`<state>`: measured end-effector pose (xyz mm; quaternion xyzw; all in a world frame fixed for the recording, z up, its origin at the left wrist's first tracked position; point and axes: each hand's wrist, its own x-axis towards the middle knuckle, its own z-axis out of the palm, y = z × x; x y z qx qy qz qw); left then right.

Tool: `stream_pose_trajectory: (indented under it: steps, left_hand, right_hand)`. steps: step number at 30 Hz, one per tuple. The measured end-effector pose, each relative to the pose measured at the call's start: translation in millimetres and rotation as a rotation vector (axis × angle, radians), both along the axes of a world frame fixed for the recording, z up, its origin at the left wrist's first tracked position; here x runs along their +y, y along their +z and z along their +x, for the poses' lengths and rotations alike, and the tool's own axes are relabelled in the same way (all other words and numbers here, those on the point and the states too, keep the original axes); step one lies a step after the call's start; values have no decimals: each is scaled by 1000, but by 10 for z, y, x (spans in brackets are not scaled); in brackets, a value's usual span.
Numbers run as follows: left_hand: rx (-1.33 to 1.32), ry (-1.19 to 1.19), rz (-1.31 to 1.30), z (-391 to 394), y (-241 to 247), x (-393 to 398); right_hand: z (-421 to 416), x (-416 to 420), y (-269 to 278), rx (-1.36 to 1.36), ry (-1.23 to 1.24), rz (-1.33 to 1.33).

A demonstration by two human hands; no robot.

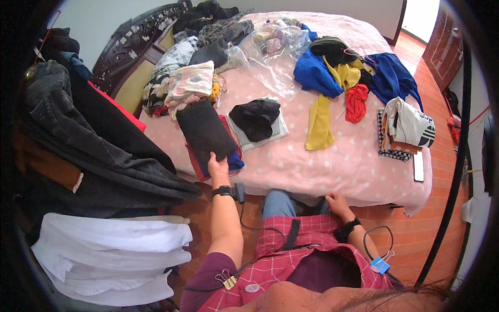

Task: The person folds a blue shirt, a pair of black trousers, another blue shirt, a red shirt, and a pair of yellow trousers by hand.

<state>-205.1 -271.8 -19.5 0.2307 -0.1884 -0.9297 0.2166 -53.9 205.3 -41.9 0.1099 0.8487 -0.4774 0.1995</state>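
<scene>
My left hand (218,167) grips the near edge of a folded black garment (204,132). The garment lies on top of folded dark red (195,160) and blue cloth (236,162) at the bed's near side. Just right of that stack, a crumpled black garment (255,119) rests on folded white cloth (246,143). My right hand (338,204) is low by my knee, close to the edge of the pink dotted bedspread (280,171). Its fingers are curled, and their undersides are hidden.
Mixed clothes (191,82) and a clear plastic bag (269,58) lie farther back. Blue (317,74), yellow (319,124) and red garments (356,103) are heaped at right. A folded stack (407,124) sits beside a phone (418,167). Hanging trousers (97,117) and white clothes (113,249) crowd the left.
</scene>
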Motion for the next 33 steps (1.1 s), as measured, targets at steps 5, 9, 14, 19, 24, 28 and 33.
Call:
stream_pose_trajectory:
  steps: [5, 9, 14, 19, 24, 28, 33]
  left_hand:
    - [-123, -6, -93, 97, 351, -36]
    - [-219, 148, -121, 250, 388, 18]
    - [-131, 175, -66, 309, 213, 135]
    - [-116, 36, 77, 458, 278, 76]
    - [-269, 32, -86, 728, 514, 8]
    - [-672, 311, -1332, 901, 1005, 50]
    - [-422, 377, -2387, 232, 1845, 379]
  right_hand:
    - [-44, 61, -192, 3, -82, -125]
    - [-63, 16, -101, 10, -93, -89]
    - [-56, 44, -113, 56, -108, -99]
    - [-79, 86, -228, 87, -73, -75]
    - [-72, 88, -217, 87, -86, -109]
    - [-62, 75, -149, 75, -66, -109]
    - [-129, 44, -175, 47, -92, -96]
